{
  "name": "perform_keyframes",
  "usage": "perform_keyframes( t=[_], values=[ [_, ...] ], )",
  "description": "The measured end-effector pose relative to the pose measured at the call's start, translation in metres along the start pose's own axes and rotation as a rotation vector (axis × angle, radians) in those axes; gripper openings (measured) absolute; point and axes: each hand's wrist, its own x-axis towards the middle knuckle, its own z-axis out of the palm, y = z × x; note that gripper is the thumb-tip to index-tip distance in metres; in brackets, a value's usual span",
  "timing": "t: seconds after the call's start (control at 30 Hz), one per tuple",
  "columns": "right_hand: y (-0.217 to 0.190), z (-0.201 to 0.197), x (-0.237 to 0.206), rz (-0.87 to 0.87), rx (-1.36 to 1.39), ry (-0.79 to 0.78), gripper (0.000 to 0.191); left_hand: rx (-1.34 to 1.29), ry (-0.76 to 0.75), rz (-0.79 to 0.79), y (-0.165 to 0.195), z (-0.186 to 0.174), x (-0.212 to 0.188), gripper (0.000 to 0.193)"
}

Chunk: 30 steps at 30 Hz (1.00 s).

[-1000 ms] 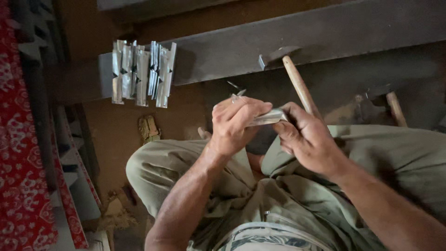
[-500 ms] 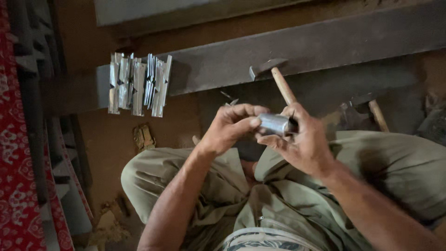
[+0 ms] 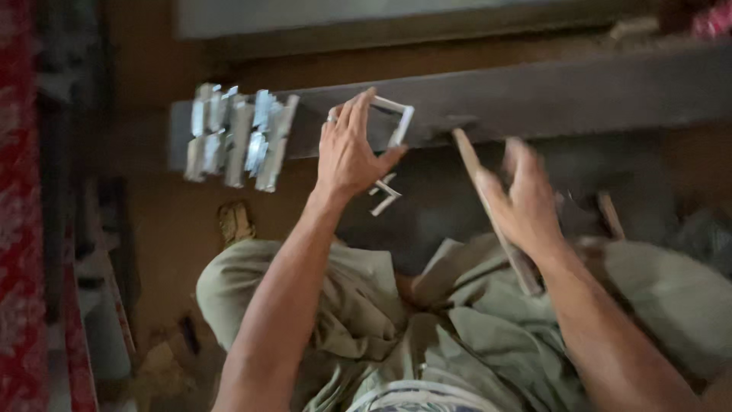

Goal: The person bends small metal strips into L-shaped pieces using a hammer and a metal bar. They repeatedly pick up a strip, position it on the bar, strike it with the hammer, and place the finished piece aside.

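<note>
My left hand (image 3: 351, 149) is stretched forward and holds a bent metal strip (image 3: 398, 122) flat against the dark steel beam (image 3: 549, 95). My right hand (image 3: 522, 191) hovers, blurred, with fingers spread beside the wooden handle of a hammer (image 3: 488, 206) that leans from my lap up to the beam; I cannot tell whether it touches the handle. A row of several finished shiny metal pieces (image 3: 236, 137) sits on the beam's left end. A small bent metal scrap (image 3: 383, 197) lies below my left hand.
A second wooden handle (image 3: 610, 214) lies to the right on the dark floor. Red patterned cloth (image 3: 23, 229) runs along the left edge. A small brown object (image 3: 235, 221) rests on the ground near my left knee (image 3: 252, 282).
Both hands were together at my lap working the metal piece. Now my left hand has carried the piece forward onto the beam and my right hand has let go and moved to the hammer handle.
</note>
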Motion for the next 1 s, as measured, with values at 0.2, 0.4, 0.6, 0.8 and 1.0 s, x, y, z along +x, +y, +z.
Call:
perform_keyframes(
  t=[0.2, 0.4, 0.6, 0.8, 1.0],
  values=[
    [-0.012, -0.005, 0.001, 0.281, 0.087, -0.113, 0.051, 0.087, 0.162, -0.092, -0.033, 0.028, -0.005, 0.108],
    [-0.064, -0.042, 0.018, -0.383, -0.119, 0.126, 0.042, 0.010, 0.183, -0.128, -0.025, 0.032, -0.002, 0.116],
    [-0.089, -0.045, 0.035, -0.567, -0.203, 0.140, 0.040, -0.018, 0.169, -0.119, -0.028, 0.030, 0.006, 0.119],
    [-0.093, -0.042, 0.045, -0.532, -0.274, 0.042, 0.041, -0.043, 0.168, -0.125, -0.030, 0.035, 0.007, 0.120],
    [-0.093, -0.049, 0.035, -0.500, -0.405, 0.060, 0.046, 0.006, 0.194, -0.118, -0.025, 0.041, 0.009, 0.124]
  ],
)
